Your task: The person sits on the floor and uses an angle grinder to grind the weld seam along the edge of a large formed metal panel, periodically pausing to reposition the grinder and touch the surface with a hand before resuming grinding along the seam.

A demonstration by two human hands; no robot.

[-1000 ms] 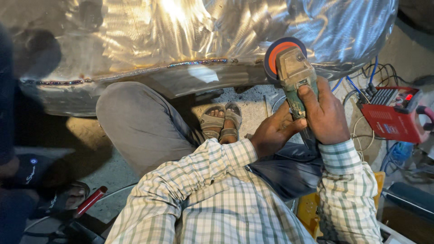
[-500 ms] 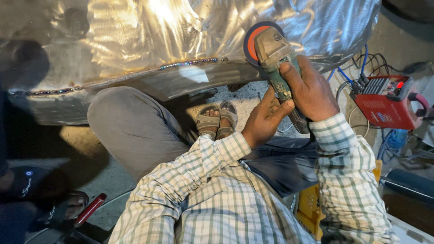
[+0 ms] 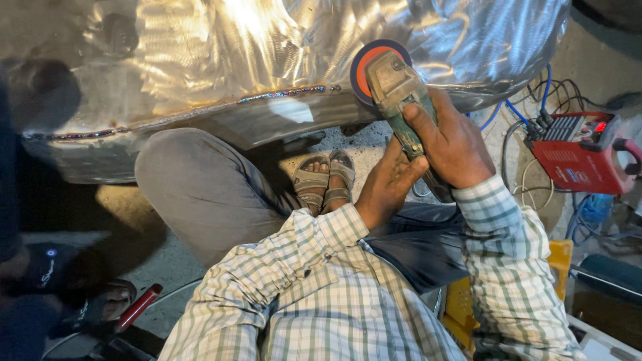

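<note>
Head view: our right hand (image 3: 455, 144) has its fingers wrapped round the grinder (image 3: 396, 93); left hand (image 3: 388, 187) cups the body from below, steadying it. Orange disc (image 3: 364, 67) lies against the steel tank (image 3: 234, 60), just beside the weld seam (image 3: 281, 95). Red welder (image 3: 578, 157) sits right.
</note>
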